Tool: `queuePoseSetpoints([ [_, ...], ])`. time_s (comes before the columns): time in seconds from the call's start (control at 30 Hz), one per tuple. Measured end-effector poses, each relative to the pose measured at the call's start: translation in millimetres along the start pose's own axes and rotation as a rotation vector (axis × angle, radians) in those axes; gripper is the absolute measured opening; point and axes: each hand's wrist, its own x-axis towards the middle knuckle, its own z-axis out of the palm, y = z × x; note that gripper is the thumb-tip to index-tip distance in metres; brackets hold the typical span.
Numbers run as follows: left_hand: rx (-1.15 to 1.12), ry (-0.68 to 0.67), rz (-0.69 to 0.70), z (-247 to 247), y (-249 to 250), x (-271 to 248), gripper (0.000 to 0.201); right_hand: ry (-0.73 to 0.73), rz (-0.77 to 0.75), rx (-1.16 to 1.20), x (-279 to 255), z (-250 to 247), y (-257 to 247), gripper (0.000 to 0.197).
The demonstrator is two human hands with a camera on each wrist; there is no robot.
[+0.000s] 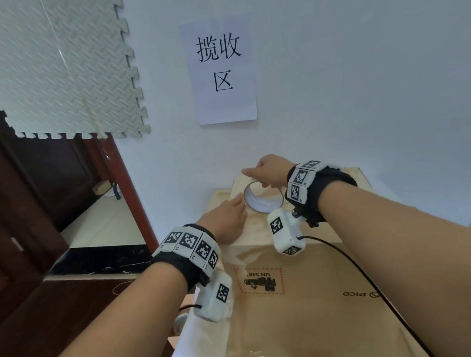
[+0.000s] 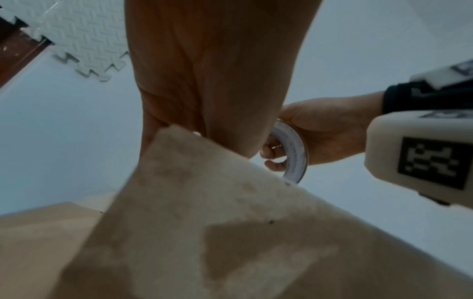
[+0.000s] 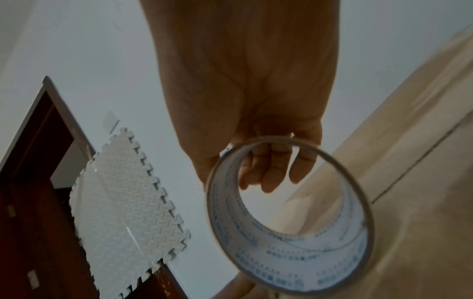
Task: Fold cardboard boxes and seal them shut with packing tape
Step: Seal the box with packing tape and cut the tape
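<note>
The cardboard box [image 1: 308, 299] is lying across most of the work surface, its broad printed face turned up and its far end reaching toward the white wall [image 1: 361, 70]. It is sitting that way, I would judge, so the top seam is facing the person for taping. Glossy patches along the near and left parts are suggesting tape already laid there, though the glare is making that hard to confirm.

The left hand [image 1: 226, 218] is lying flat on the far part of the box, fingers straight and pressing down, holding nothing. That looks like bracing: keeping the flap level and the box from sliding while the tape is being worked beside it.

The right hand [image 1: 270, 170] is gripping the tape roll [image 1: 262, 198] from above, fingers [image 3: 271, 172] curling through the ring, the thumb side hidden. The roll is standing on edge at the far end of the box, just beside the left fingertips, its open core facing the person. Holding it upright like this is probably letting the tape pay off along the seam; whether a loose end is already stuck down, I cannot tell.

Behind, a paper sign [image 1: 221, 69] is hanging on the wall, and a foam mat [image 1: 59, 65] is hanging to its left.
</note>
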Motion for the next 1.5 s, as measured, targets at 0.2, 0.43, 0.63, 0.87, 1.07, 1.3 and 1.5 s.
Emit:
queuePoseSetpoints([
  [0.2, -0.059, 0.002, 0.016, 8, -5, 6, 0.055, -0.047, 0.025, 0.098, -7, -13, 16, 0.041],
  [0.43, -0.06, -0.005, -0.069, 4, 2, 2, 0.057, 0.1, -0.063, -0.061, -15, -24, 25, 0.032],
  [0.63, -0.047, -0.02, -0.065, 1, 5, -2, 0.058, 0.114, 0.004, -0.293, -22, -38, 39, 0.038],
  [0.87, -0.104, -0.028, -0.07, 7, 6, 0, 0.06, 0.092, 0.062, -0.324, -20, -38, 43, 0.033],
  [1.07, -0.168, -0.099, -0.093, 7, 13, -5, 0.054, 0.135, 0.063, -0.3, -20, -31, 42, 0.039],
  [1.3, 0.066, -0.073, -0.081, -1, 37, -1, 0.056, 0.119, 0.063, -0.258, -28, -30, 33, 0.025],
  [1.5, -0.032, -0.042, -0.022, 5, 56, 1, 0.057, 0.125, 0.03, -0.097, -33, -38, 37, 0.031],
])
